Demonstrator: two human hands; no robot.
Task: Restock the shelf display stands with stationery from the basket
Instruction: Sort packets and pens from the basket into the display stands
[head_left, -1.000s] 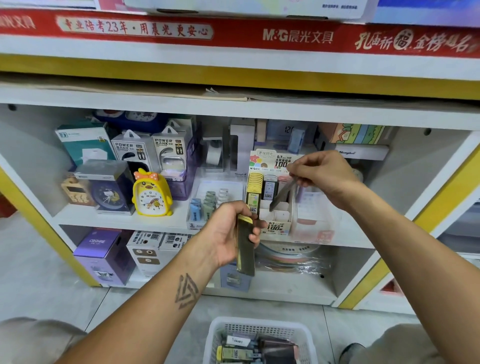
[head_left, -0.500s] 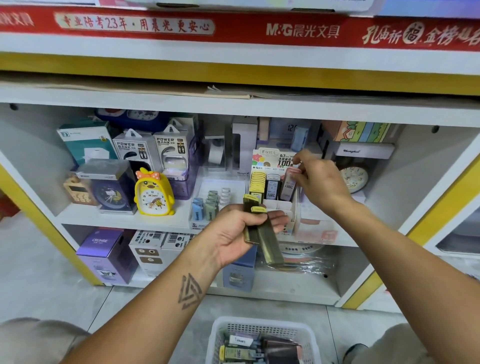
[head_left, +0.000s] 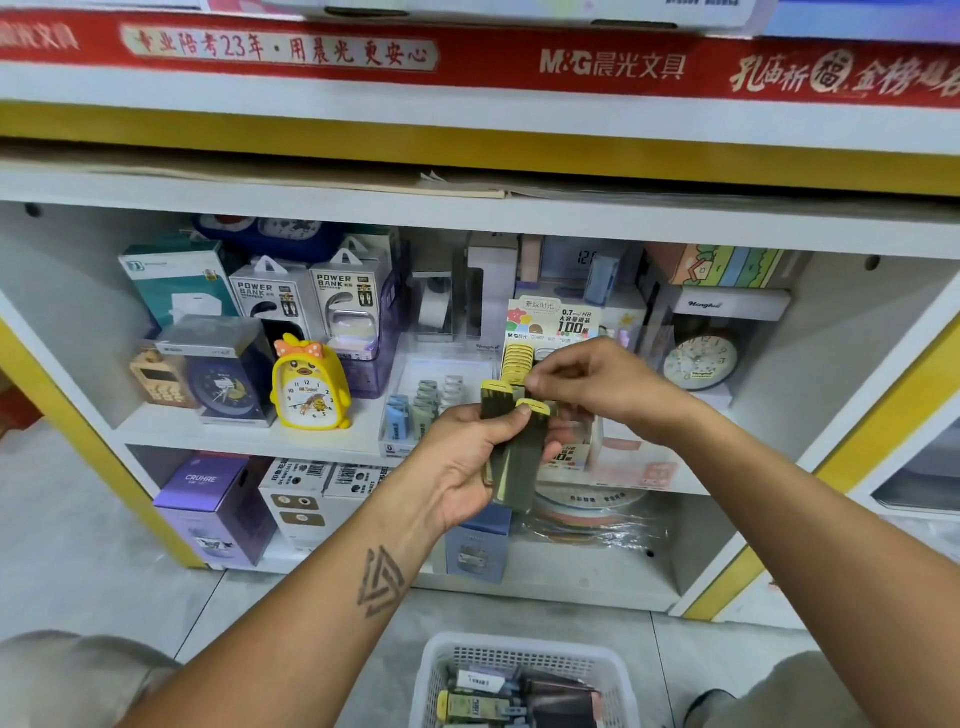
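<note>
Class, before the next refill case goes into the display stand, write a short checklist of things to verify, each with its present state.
1. Left hand grips the dark, yellow-capped flat refill cases: ok.
2. Right hand is at the cases' tops; whether it pinches one: cannot tell.
3. Printed cardboard display stand is within reach behind the hands: ok.
4. Free slot in the stand: cannot tell, hands hide it.
5. White plastic basket holds more stock: ok.

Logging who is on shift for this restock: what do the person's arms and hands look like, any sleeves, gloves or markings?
Both arms are bare to the frame edge: no sleeves, gloves, watch or rings in view. The left forearm carries a dark tattoo of interlocking triangle outlines. The left hand and right hand bear no markings.
</note>
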